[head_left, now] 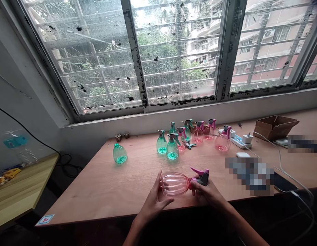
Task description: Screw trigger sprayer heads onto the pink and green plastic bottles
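A clear pink spray bottle (175,183) lies sideways between my hands, above the front edge of the wooden table. My left hand (156,198) is wrapped round the bottle's base, its thumb below and fingers behind it. At the neck, my right hand (203,191) grips the collar just under the pink and dark grey trigger head (203,177). The trigger lever points up and to the left. Some of the right fingers are hidden behind the neck.
Several green spray bottles (172,150) and pink spray bottles (222,141) stand behind. A headless green bottle (120,154) is at the left. Pliers-like tool (190,145), power strip (240,140), cardboard box (272,130), phone (284,181) and white cables lie around.
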